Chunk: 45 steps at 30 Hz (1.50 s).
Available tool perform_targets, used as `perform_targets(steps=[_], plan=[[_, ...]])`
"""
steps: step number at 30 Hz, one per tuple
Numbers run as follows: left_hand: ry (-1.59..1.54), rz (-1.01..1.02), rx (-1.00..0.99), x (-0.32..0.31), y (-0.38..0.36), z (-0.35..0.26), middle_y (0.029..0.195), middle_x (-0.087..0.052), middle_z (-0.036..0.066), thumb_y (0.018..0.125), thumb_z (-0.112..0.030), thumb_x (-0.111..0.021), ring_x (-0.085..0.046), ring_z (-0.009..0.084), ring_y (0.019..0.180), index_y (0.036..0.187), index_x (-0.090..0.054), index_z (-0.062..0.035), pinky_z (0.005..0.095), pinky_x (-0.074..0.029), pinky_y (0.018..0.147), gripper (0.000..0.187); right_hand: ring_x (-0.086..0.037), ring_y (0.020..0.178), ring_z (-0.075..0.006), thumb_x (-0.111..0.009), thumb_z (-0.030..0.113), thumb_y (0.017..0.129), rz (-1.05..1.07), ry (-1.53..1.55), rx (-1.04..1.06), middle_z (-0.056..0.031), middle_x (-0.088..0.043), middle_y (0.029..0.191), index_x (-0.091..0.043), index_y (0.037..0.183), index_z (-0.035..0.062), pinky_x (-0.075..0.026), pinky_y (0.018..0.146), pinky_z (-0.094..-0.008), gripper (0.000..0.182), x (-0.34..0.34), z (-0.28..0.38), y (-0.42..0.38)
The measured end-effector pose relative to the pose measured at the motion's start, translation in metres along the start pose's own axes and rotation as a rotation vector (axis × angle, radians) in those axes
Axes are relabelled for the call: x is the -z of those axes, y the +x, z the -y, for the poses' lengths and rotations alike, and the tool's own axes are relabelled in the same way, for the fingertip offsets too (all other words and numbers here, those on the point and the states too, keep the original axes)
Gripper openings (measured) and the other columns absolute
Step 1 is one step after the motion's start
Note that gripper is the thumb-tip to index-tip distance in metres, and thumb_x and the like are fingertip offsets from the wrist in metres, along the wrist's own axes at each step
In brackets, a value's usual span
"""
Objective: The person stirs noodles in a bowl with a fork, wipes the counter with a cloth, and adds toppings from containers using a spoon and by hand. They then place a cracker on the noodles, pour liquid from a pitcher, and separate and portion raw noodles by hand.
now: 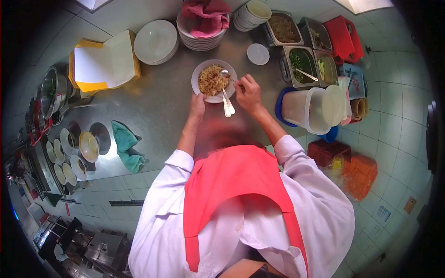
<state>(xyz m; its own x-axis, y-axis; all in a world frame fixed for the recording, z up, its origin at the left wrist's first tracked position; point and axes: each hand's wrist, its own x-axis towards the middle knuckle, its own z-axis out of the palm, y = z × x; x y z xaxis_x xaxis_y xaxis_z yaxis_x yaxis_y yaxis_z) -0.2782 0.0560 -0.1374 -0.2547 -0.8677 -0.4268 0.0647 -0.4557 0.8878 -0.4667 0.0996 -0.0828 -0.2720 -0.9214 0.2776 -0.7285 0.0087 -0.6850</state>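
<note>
A white plate (195,78) of brown fried rice (211,82) stands on the steel counter in front of me. My left hand (198,104) grips its near left rim, fingers partly hidden beneath the edge. At the plate's right side, the closed fingers of my right hand (249,94) pinch the thin handle of a spoon (224,72), its bowl over the rice. Two more metal utensil handles (227,104) lie together across the near rim; their far ends are hard to make out.
Behind the plate are stacked white plates (155,42), a pink cloth (204,17) on bowls and a small white dish (257,54). Metal food containers (299,69) and a clear plastic tub (301,109) stand right. Leftward are a paper-lined box (104,65), a green cloth (126,146) and several small bowls (88,147).
</note>
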Motion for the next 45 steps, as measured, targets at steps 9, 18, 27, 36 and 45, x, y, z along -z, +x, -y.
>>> perform_targets(steps=[9,18,27,36,45], plan=[[-0.069,0.107,0.104,0.015,0.049,0.045,0.104,-0.053,0.008,0.08,-0.015,-0.044,-0.047,0.0162,0.098,0.11,-0.049,0.0041,0.0292,-0.037,0.088,0.036,-0.048,0.055,-0.0067,-0.064,0.016,0.081,-0.002,0.582,-0.644,-0.0002,-0.055,0.059,-0.06,0.073,0.0017,-0.039,0.049,-0.0257,0.017,0.037,-0.011,0.019],[0.009,0.182,0.033,0.022,0.069,0.062,0.109,-0.053,0.023,0.081,-0.012,-0.038,-0.062,0.0324,0.09,0.114,-0.039,0.0075,0.0428,-0.058,0.065,0.038,-0.065,0.068,-0.024,-0.066,0.021,0.072,-0.359,-0.189,-0.419,-0.0143,-0.066,0.072,-0.067,0.074,0.0026,-0.049,0.064,-0.0343,0.019,0.159,-0.086,0.145],[-0.114,0.114,0.05,0.005,0.038,0.02,0.108,-0.052,0.009,0.08,-0.012,-0.044,-0.048,0.0164,0.098,0.112,-0.046,0.0021,0.0288,-0.037,0.09,0.035,-0.062,0.089,-0.0365,-0.063,0.019,0.068,0.012,-0.664,-0.516,-0.0203,-0.065,0.092,-0.069,0.088,0.0068,-0.05,0.08,-0.0422,0.024,0.121,-0.138,0.198],[-0.034,0.091,0.081,0.004,0.035,0.017,0.106,-0.054,0.01,0.08,-0.013,-0.044,-0.051,0.0187,0.097,0.111,-0.048,0.0018,0.0312,-0.041,0.088,0.035,-0.066,0.075,-0.024,-0.069,0.024,0.067,-0.039,-0.327,-0.702,-0.0137,-0.068,0.078,-0.07,0.073,0.0034,-0.049,0.069,-0.0339,0.021,0.152,-0.171,0.187],[0.059,0.024,0.068,0.0,0.031,0.01,0.104,-0.054,0.008,0.081,-0.017,-0.046,-0.048,0.0168,0.095,0.111,-0.05,0.0025,0.0292,-0.037,0.088,0.036,-0.058,0.064,-0.0141,-0.068,0.028,0.073,0.017,-0.033,-0.484,-0.0087,-0.065,0.068,-0.068,0.079,0.002,-0.046,0.061,-0.0315,0.026,0.141,-0.036,0.127]])
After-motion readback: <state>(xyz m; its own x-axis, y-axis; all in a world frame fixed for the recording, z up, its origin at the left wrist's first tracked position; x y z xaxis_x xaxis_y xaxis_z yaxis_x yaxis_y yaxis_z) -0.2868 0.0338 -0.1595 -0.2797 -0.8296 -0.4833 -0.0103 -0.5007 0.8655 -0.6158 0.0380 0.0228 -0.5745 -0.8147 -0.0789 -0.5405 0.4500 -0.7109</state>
